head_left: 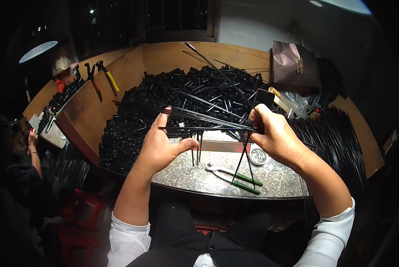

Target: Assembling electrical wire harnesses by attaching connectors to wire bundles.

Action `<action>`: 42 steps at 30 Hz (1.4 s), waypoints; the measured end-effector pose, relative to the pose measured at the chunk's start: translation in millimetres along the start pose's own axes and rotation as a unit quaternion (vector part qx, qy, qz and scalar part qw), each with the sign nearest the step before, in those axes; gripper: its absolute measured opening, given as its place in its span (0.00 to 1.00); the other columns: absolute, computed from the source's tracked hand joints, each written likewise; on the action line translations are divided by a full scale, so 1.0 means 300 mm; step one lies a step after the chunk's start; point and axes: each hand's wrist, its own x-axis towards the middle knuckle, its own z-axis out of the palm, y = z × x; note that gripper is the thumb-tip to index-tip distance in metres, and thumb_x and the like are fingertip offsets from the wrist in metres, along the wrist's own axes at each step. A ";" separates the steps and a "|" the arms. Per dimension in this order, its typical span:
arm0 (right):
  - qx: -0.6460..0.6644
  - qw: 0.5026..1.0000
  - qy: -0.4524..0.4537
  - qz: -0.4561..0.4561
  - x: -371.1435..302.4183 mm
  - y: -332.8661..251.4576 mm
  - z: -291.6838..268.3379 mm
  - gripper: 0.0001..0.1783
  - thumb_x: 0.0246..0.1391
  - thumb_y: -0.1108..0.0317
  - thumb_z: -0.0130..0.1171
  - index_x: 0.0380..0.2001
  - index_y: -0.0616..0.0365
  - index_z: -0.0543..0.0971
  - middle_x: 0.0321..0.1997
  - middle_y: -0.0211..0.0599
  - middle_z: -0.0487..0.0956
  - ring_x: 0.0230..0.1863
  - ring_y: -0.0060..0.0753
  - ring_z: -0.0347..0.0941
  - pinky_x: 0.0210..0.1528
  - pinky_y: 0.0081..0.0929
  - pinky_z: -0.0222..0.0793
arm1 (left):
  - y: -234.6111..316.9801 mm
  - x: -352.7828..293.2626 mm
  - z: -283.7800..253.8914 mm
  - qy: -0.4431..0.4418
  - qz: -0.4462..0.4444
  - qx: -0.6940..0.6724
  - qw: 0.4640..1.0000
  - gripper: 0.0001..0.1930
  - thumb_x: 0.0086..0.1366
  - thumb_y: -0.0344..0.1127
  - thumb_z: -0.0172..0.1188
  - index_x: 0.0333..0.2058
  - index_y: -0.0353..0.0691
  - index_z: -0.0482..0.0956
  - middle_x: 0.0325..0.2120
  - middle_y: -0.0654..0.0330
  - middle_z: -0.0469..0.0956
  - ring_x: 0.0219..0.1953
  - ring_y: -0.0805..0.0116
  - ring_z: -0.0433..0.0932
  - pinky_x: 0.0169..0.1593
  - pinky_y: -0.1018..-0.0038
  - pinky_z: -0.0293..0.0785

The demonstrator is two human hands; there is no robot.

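Several thin black rods [208, 118] run fanned out between my two hands above the worktop. My right hand [272, 133] is closed round their gathered ends, and a few rods hang down below it. My left hand [157, 147] has its thumb spread away from upright fingers, with the rods' far ends touching or close beside the fingers. Beneath lie pliers with green handles [248, 179] on the speckled worktop [181, 175]. A small round container [258, 156] with tiny shiny pieces stands just below my right hand.
A big heap of black tubular parts [186, 95] fills the table behind my hands, inside a wooden rim [119, 71] where yellow-handled pliers [109, 76] hang. More black rods [341, 138] lie right, near a dark paper bag [295, 66]. Another person's hand [32, 139] shows far left.
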 end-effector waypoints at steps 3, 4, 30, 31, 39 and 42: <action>-0.025 0.999 0.007 -0.024 0.006 0.012 -0.012 0.15 0.44 0.80 0.60 0.35 0.62 0.68 0.23 0.37 0.70 0.26 0.28 0.68 0.33 0.28 0.67 | 0.033 0.008 -0.047 -0.015 0.005 -0.078 0.997 0.62 0.37 0.65 0.71 0.64 0.33 0.52 0.60 0.39 0.59 0.65 0.50 0.56 0.65 0.62 0.53; -0.025 0.999 0.007 -0.026 0.008 0.017 -0.021 0.15 0.44 0.80 0.60 0.35 0.62 0.68 0.23 0.37 0.70 0.26 0.28 0.68 0.33 0.28 0.67 | 0.015 0.010 -0.062 -0.013 0.005 -0.077 0.997 0.62 0.37 0.65 0.71 0.64 0.33 0.52 0.60 0.39 0.59 0.65 0.50 0.56 0.65 0.62 0.53; -0.111 0.969 0.019 -0.221 0.103 -0.136 0.113 0.38 0.37 0.81 0.59 0.56 0.60 0.60 0.44 0.52 0.76 0.44 0.53 0.76 0.44 0.38 0.74 | 0.167 -0.050 0.159 -0.021 0.119 0.011 0.993 0.60 0.45 0.48 0.74 0.64 0.27 0.40 0.55 0.38 0.62 0.58 0.45 0.62 0.61 0.54 0.56; -0.106 0.970 0.016 -0.216 0.101 -0.143 0.123 0.39 0.37 0.81 0.59 0.57 0.60 0.60 0.45 0.53 0.76 0.44 0.53 0.75 0.45 0.38 0.74 | 0.162 -0.053 0.181 -0.003 0.119 -0.032 0.992 0.55 0.46 0.42 0.73 0.64 0.29 0.43 0.53 0.38 0.64 0.54 0.46 0.65 0.58 0.55 0.59; 0.047 0.992 -0.063 -0.097 -0.034 -0.083 0.135 0.34 0.43 0.80 0.58 0.56 0.59 0.61 0.30 0.44 0.75 0.29 0.42 0.75 0.34 0.33 0.71 | 0.037 0.029 0.153 0.197 0.127 -0.259 0.937 0.11 0.62 0.18 0.52 0.43 0.34 0.73 0.32 0.61 0.77 0.31 0.76 0.75 0.38 0.78 0.73; 0.141 0.977 -0.159 0.031 -0.140 -0.040 0.171 0.31 0.47 0.77 0.58 0.56 0.57 0.62 0.34 0.47 0.76 0.39 0.40 0.76 0.41 0.33 0.71 | 0.004 0.030 0.130 0.178 0.085 -0.267 0.943 0.11 0.57 0.22 0.62 0.40 0.34 0.76 0.28 0.65 0.77 0.31 0.79 0.73 0.39 0.80 0.71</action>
